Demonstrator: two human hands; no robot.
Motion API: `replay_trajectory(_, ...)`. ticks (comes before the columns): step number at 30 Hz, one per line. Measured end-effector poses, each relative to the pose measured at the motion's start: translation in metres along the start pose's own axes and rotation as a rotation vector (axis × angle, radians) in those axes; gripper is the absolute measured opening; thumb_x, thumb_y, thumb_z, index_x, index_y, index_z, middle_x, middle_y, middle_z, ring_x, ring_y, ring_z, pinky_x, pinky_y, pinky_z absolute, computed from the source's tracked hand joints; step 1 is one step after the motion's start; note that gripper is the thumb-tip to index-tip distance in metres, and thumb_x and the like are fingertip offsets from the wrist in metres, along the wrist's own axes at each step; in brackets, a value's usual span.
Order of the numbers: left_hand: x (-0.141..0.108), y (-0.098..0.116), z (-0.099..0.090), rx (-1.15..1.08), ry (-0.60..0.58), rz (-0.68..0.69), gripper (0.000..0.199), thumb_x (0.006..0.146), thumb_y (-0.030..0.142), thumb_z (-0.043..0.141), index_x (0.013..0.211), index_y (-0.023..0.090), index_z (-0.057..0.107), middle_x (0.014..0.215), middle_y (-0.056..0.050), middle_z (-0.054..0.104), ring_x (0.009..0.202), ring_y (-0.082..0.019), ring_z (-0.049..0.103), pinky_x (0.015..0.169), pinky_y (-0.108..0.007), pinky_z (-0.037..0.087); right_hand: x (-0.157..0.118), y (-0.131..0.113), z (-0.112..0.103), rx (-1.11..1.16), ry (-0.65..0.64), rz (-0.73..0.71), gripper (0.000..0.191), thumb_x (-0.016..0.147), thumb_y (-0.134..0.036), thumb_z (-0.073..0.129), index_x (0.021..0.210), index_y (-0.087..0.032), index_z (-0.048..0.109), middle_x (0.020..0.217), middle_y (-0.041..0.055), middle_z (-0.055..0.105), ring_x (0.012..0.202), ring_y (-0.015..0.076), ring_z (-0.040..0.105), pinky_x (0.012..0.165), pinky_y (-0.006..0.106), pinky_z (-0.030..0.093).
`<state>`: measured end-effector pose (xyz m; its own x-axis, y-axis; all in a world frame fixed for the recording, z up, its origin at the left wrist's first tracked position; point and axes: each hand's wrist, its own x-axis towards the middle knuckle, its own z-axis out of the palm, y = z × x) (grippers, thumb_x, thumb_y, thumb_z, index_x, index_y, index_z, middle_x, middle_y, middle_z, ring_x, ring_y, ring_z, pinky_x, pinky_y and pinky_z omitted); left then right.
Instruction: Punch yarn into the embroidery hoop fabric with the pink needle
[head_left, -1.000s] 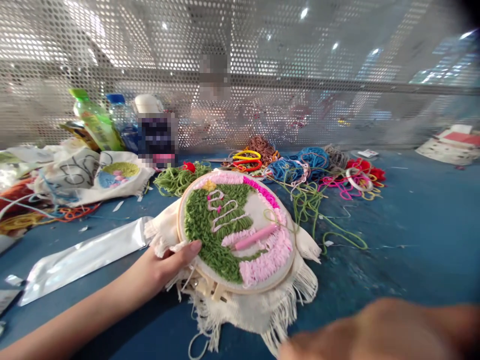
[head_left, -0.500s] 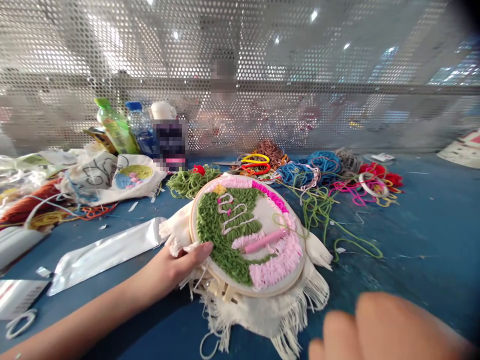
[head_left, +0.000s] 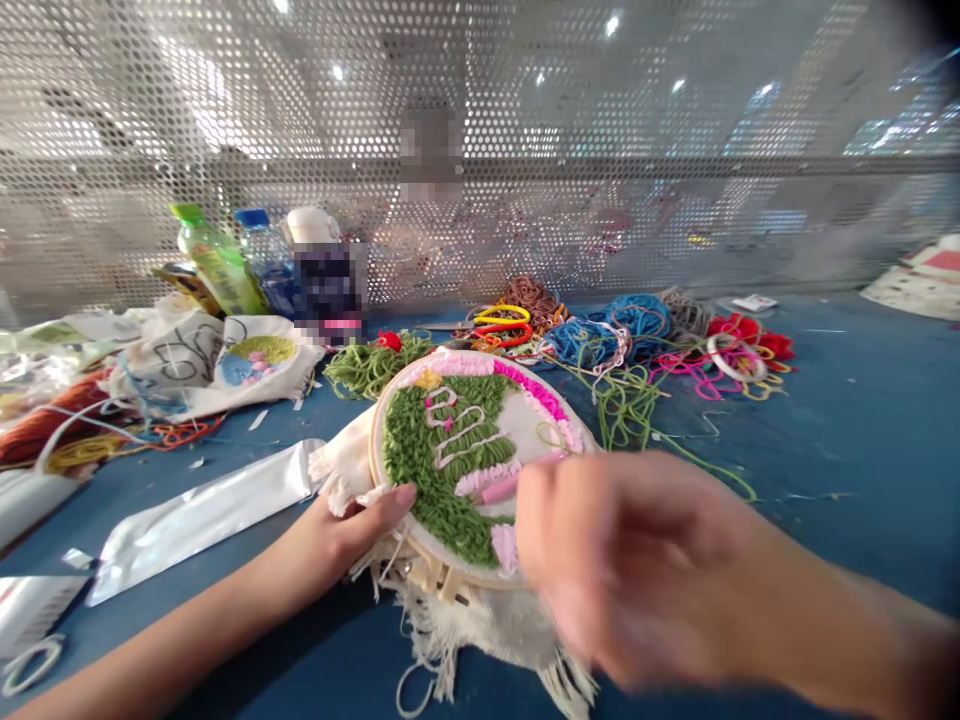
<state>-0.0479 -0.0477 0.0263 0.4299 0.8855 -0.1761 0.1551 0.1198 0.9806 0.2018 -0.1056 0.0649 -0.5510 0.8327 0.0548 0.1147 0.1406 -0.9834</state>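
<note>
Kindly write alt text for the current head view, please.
The left hand holds hooped embroidery in green and pink, while the blurred right hand partly hides it. Behind lie scissors and tangled yarn on a blue table.

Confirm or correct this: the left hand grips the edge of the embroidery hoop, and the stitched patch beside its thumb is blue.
The colour is wrong: the head view shows that the stitched patch beside the thumb is green, not blue. The left hand does grip the edge of the embroidery hoop, as you say.
</note>
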Motion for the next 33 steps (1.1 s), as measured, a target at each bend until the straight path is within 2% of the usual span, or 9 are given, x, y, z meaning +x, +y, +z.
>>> replay_trajectory(3, 0.0, 0.001, 0.0, 0.001, -0.015, -0.001, 0.046, 0.084, 0.037, 0.067, 0.128, 0.027, 0.063, 0.112, -0.002, 0.077, 0.125, -0.032, 0.057, 0.105, -0.04, 0.047, 0.029, 0.013, -0.018, -0.331, 0.056, 0.091, 0.012, 0.088, -0.026, 0.058, 0.089, -0.022, 0.068, 0.062, -0.0018, 0.054, 0.053, 0.0108, 0.043, 0.05, 0.025, 0.033)
replay_trajectory(8, 0.001, 0.001, -0.001, -0.03, -0.02, 0.029, 0.047, 0.08, 0.034, 0.071, 0.125, 0.025, 0.065, 0.11, -0.003, 0.078, 0.13, -0.033, 0.053, 0.108, -0.04, 0.045, 0.033, 0.04, -0.025, -0.37, 0.007, 0.284, 0.018, 0.089, -0.03, 0.056, 0.078, -0.018, 0.063, 0.049, -0.0051, 0.046, 0.039, 0.0063, 0.026, 0.037, 0.024, 0.015)
replay_trajectory(11, 0.002, 0.001, -0.003, -0.109, 0.026, -0.022, 0.045, 0.08, 0.037, 0.07, 0.123, 0.022, 0.066, 0.111, -0.005, 0.077, 0.122, -0.034, 0.06, 0.103, -0.042, 0.05, 0.032, 0.041, -0.03, -0.3, -0.073, 0.376, 0.028, 0.091, -0.036, 0.054, 0.074, -0.017, 0.064, 0.045, -0.0047, 0.046, 0.032, 0.0052, 0.03, 0.032, 0.021, 0.019)
replay_trajectory(16, 0.002, 0.002, -0.002, -0.34, 0.162, -0.127, 0.044, 0.084, 0.038, 0.065, 0.12, 0.014, 0.065, 0.106, -0.01, 0.078, 0.106, -0.033, 0.07, 0.087, -0.036, 0.059, 0.046, 0.036, -0.047, -0.002, -0.063, 0.525, 0.027, 0.096, -0.035, 0.049, 0.111, -0.017, 0.062, 0.04, -0.0085, 0.044, 0.028, 0.006, 0.039, 0.03, 0.013, 0.031)
replay_trajectory(19, 0.001, 0.001, -0.002, -0.35, 0.147, -0.1, 0.042, 0.082, 0.035, 0.067, 0.118, 0.013, 0.066, 0.102, -0.01, 0.079, 0.104, -0.034, 0.071, 0.088, -0.035, 0.059, 0.049, 0.038, -0.049, 0.256, -0.035, 0.551, 0.029, 0.094, -0.035, 0.052, 0.114, -0.016, 0.06, 0.057, -0.001, 0.063, 0.029, 0.0048, 0.043, 0.026, 0.012, 0.029)
replay_trajectory(23, -0.001, -0.003, -0.006, -0.294, 0.104, -0.11, 0.046, 0.083, 0.042, 0.066, 0.12, 0.014, 0.067, 0.104, -0.01, 0.079, 0.102, -0.035, 0.071, 0.09, -0.039, 0.058, 0.049, 0.05, -0.04, 0.459, 0.032, 0.423, 0.022, 0.092, -0.033, 0.056, 0.107, -0.017, 0.058, 0.085, 0.0075, 0.074, 0.032, 0.0043, 0.048, 0.026, 0.013, 0.035)
replay_trajectory(26, -0.002, -0.005, -0.007, -0.246, 0.047, -0.092, 0.051, 0.085, 0.045, 0.064, 0.126, 0.015, 0.065, 0.111, -0.011, 0.076, 0.105, -0.035, 0.07, 0.092, -0.042, 0.057, 0.053, 0.057, -0.033, 0.604, 0.109, 0.294, 0.017, 0.089, -0.03, 0.06, 0.101, -0.019, 0.058, 0.083, 0.0028, 0.072, 0.034, 0.004, 0.047, 0.028, 0.014, 0.037)
replay_trajectory(29, -0.003, -0.004, -0.005, -0.18, -0.021, 0.0, 0.054, 0.086, 0.044, 0.065, 0.134, 0.02, 0.059, 0.124, -0.009, 0.071, 0.113, -0.033, 0.066, 0.097, -0.041, 0.054, 0.058, 0.057, -0.027, 0.702, 0.085, 0.183, 0.023, 0.086, -0.031, 0.06, 0.105, -0.019, 0.059, 0.071, -0.0014, 0.066, 0.042, 0.008, 0.053, 0.038, 0.019, 0.045)
replay_trajectory(33, -0.002, -0.001, -0.001, -0.098, -0.066, 0.053, 0.053, 0.09, 0.042, 0.062, 0.139, 0.026, 0.053, 0.135, -0.004, 0.065, 0.121, -0.029, 0.061, 0.102, -0.037, 0.05, 0.055, 0.049, -0.015, 0.334, 0.0, 0.033, 0.021, 0.086, -0.035, 0.059, 0.094, -0.016, 0.063, 0.055, -0.0033, 0.057, 0.049, 0.0107, 0.051, 0.052, 0.024, 0.046)
